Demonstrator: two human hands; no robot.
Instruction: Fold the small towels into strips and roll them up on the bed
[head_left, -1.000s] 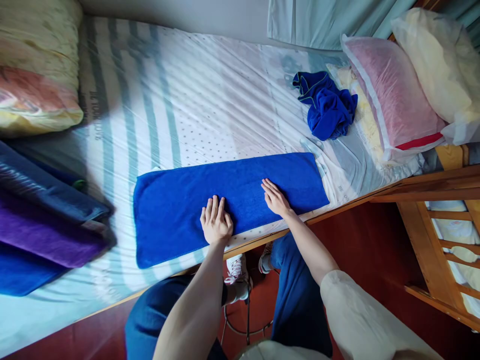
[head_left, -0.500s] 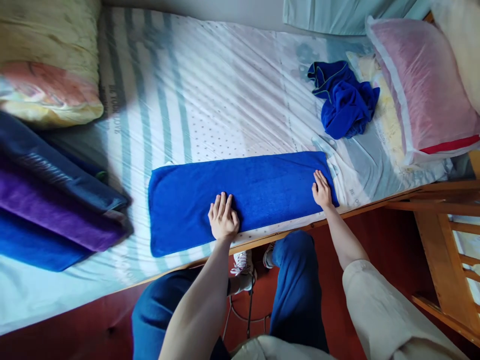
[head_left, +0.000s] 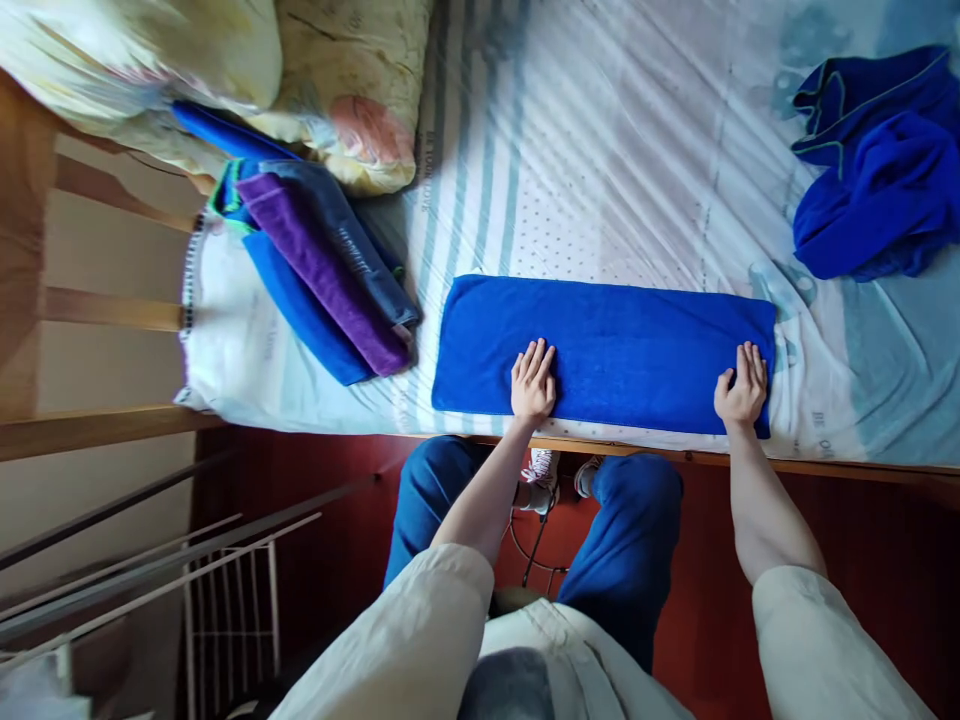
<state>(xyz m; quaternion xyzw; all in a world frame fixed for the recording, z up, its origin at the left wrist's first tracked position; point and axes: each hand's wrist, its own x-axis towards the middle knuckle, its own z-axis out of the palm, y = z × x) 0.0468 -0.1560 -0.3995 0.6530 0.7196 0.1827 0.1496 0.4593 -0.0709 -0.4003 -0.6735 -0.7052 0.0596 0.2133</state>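
A blue towel [head_left: 630, 350], folded into a long strip, lies flat along the near edge of the bed [head_left: 630, 220]. My left hand [head_left: 534, 382] rests palm down on its left part, fingers stretched out. Near the towel's right end, my right hand [head_left: 742, 388] also lies flat on the cloth, thumb apart from the fingers. A crumpled blue cloth [head_left: 885, 180] with a green-edged part sits farther back on the right. To the left are folded towels: a purple one [head_left: 322, 270], a dark grey-blue one [head_left: 349, 240] and a blue one [head_left: 300, 310].
Yellowish pillows or bedding [head_left: 360, 110] are piled at the back left. A wooden bed frame [head_left: 112, 425] stands at the left end. Metal rack bars [head_left: 225, 540] are below left, over the red floor [head_left: 705, 580]. My knees are close to the bed's edge.
The view has swung left, bringing the bed's left end and the rack into sight and losing the pink pillow. Both hands stay flat on the towel, in nearly the same places.
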